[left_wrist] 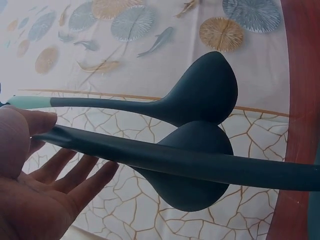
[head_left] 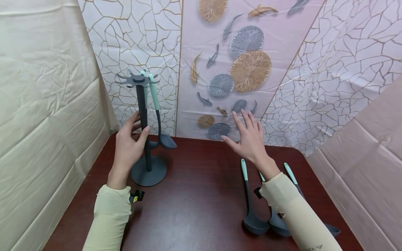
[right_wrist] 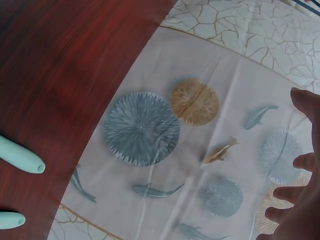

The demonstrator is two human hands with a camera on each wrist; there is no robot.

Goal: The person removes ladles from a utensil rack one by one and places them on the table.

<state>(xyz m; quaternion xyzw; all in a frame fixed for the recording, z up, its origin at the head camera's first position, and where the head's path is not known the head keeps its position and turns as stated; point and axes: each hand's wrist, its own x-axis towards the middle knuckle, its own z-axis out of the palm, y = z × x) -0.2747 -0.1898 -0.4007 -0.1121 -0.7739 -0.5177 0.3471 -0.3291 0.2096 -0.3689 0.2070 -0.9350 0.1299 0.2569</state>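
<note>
A dark grey utensil stand [head_left: 143, 104] rises from a round base [head_left: 149, 171] at the table's back left. Two ladles with mint handles [head_left: 154, 92] hang from its top; their bowls [left_wrist: 207, 90] sit side by side behind the pole [left_wrist: 260, 170]. My left hand [head_left: 128, 146] is at the pole. Its thumb [left_wrist: 20, 135] rests on the pole, and its fingers [left_wrist: 75, 175] stretch out straight beside it. My right hand [head_left: 249, 139] hovers above the table with its fingers spread and holds nothing; only its fingertips [right_wrist: 300, 162] show in the right wrist view.
Three more dark utensils with mint handles lie at the table's front right: a ladle [head_left: 251, 212], one [head_left: 277, 223] partly under my right sleeve, and one [head_left: 293, 179] farther right. A patterned cloth [head_left: 238, 69] hangs behind the dark red table [head_left: 194, 195]. Plain sheets close both sides.
</note>
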